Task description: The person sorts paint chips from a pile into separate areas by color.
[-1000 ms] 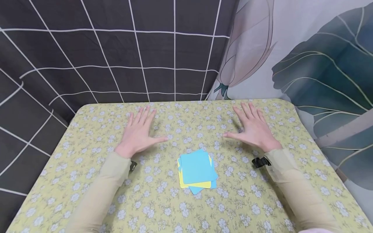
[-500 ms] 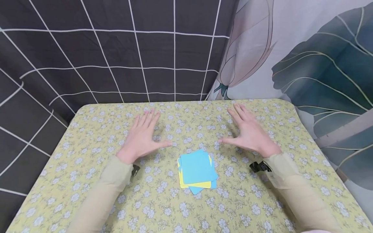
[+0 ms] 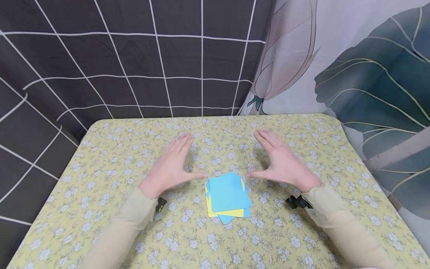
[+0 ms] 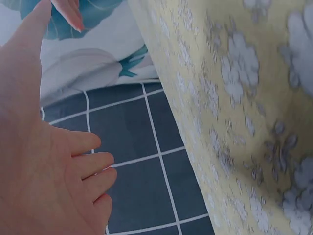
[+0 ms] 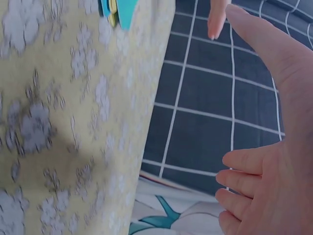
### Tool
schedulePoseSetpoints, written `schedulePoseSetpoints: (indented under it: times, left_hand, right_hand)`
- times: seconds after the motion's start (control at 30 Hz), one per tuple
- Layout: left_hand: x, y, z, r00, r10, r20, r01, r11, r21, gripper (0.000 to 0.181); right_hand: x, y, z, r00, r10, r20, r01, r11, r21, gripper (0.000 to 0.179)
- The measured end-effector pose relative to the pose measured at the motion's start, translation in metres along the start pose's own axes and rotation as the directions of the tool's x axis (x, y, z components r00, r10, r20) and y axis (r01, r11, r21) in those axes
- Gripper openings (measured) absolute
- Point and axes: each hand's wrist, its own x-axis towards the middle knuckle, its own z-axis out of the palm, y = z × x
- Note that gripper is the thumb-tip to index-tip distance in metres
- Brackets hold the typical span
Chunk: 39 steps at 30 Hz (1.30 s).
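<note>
A loose stack of square blue and yellow cards point(image 3: 227, 194) lies on the flowered tablecloth, its layers turned at differing angles with a blue one on top. To its upper left is my left hand point(image 3: 171, 168), fingers extended and thumb pointing toward the stack. My right hand point(image 3: 285, 164) mirrors it at the upper right, its thumb tip near the stack's top right corner. Both hands hold nothing and appear raised over the cloth. In the right wrist view, edges of the cards point(image 5: 124, 12) show at the top. The left wrist view shows my left palm point(image 4: 54, 181) but no cards.
The yellow flowered tablecloth point(image 3: 188, 239) covers the table. Behind it hangs a dark curtain with a white grid point(image 3: 178, 56). A pale curtain with large leaf prints point(image 3: 376, 86) hangs along the right side. Dark devices point(image 3: 298, 202) are strapped at the wrists.
Both hands have moved inward and toward the person, closer to the card stack. Their spread fingers have drawn closer together. The cards have stayed in place.
</note>
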Motion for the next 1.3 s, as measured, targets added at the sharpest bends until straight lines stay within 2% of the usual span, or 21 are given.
schedulePoseSetpoints:
  times: [0.17,0.33,0.57,0.7,0.87,1.07,1.3]
  left_hand:
    - [-0.005,0.008,0.005,1.000,0.007,0.018,-0.006,0.999,-0.038,0.127]
    - [-0.008,0.018,0.010,0.997,0.055,0.044,-0.052,0.996,-0.076,0.128]
    - [-0.014,0.031,0.020,0.991,0.117,0.063,-0.110,0.989,-0.102,0.128]
    - [-0.016,0.038,0.026,0.980,0.163,0.111,-0.154,0.984,-0.089,0.123]
    - [-0.018,0.047,0.029,0.959,0.216,0.183,-0.194,0.972,-0.131,0.114]
    - [-0.022,0.051,0.035,0.946,0.256,0.202,-0.232,0.964,-0.133,0.113]
    - [-0.023,0.052,0.037,0.941,0.260,0.216,-0.234,0.963,-0.136,0.104]
  right_hand:
    - [-0.004,-0.009,0.005,0.999,-0.021,0.025,0.021,1.000,-0.003,0.130]
    - [-0.009,-0.016,0.011,0.997,-0.041,0.059,0.042,0.999,-0.004,0.134]
    - [-0.017,-0.026,0.022,0.991,-0.087,0.104,0.082,0.995,0.053,0.130]
    - [-0.020,-0.033,0.030,0.983,-0.131,0.125,0.122,0.990,0.078,0.129]
    - [-0.023,-0.038,0.039,0.973,-0.145,0.178,0.130,0.987,0.096,0.124]
    - [-0.026,-0.039,0.047,0.966,-0.160,0.204,0.141,0.984,0.107,0.115]
    - [-0.027,-0.039,0.049,0.961,-0.164,0.222,0.141,0.983,0.118,0.107]
